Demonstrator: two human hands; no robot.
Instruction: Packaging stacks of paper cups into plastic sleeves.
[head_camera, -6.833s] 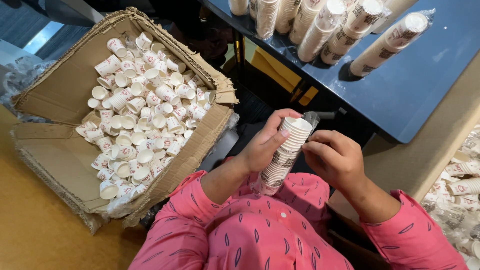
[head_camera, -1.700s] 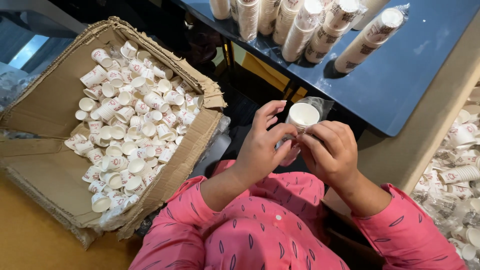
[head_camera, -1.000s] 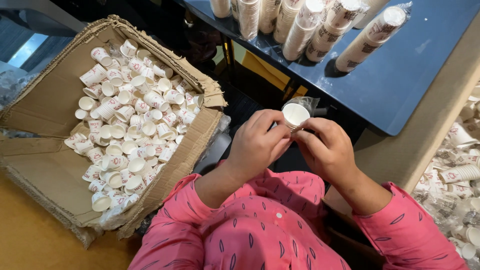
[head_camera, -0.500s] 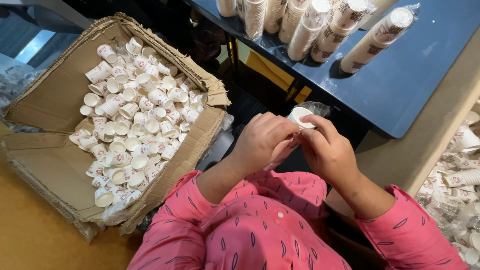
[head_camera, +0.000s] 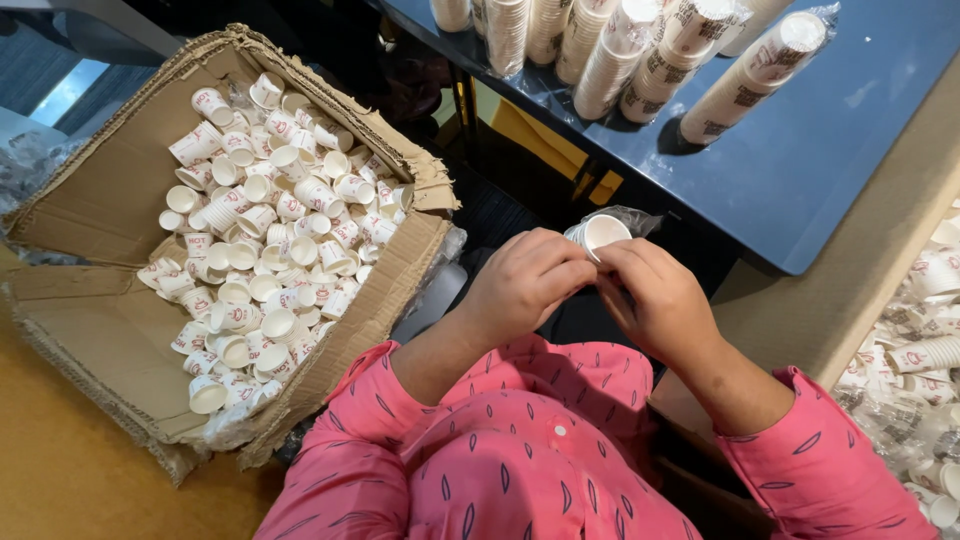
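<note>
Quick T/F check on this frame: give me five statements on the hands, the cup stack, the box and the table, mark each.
1. Both hands, left hand and right hand, are on the stack of cups. True.
2. The cardboard box holds only plastic wrap. False: it is full of loose small paper cups.
3. Wrapped cup sleeves lie on the blue table. True.
4. The person wears a green sleeve. False: the sleeve is pink with a dark pattern.
5. The held stack has clear plastic around it. True.
</note>
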